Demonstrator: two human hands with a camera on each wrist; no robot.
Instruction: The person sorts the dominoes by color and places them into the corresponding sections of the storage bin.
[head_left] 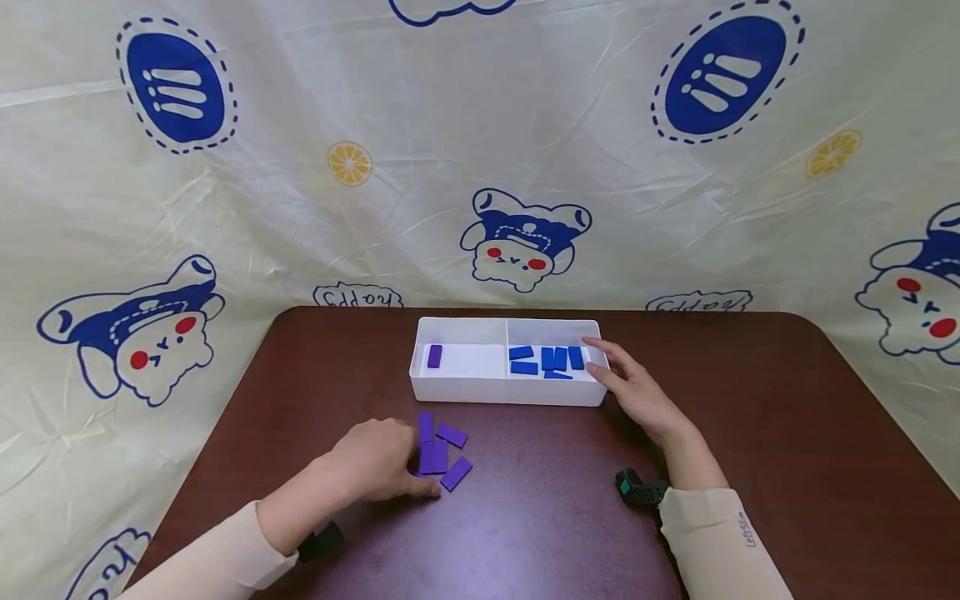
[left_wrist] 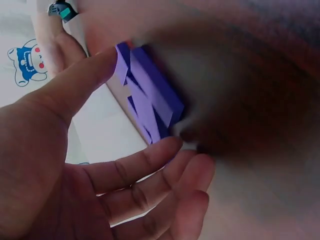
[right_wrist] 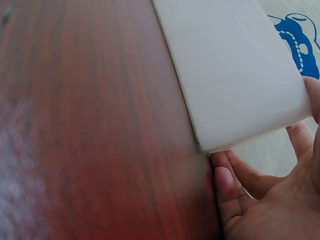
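Several flat purple blocks (head_left: 433, 457) lie loosely grouped on the table in front of a white two-compartment box (head_left: 480, 390). Beside them is my left hand (head_left: 378, 458), its thumb and fingers spread around the near-left side of the group. In the left wrist view, the thumb tip (left_wrist: 107, 60) is at one end of the purple blocks and the index fingertip (left_wrist: 172, 145) near the other. My right hand (head_left: 637, 392) touches the box's right end, thumb and index finger at the rim. Other fingers (right_wrist: 227, 187) sit low by the end wall.
In the box's left compartment lies one purple block (head_left: 434, 356); several blue blocks (head_left: 523, 367) lie in the right one. The brown table (head_left: 765, 433) ends at the back against a patterned curtain (head_left: 420, 233). A dark strap (head_left: 637, 488) is on the right wrist.
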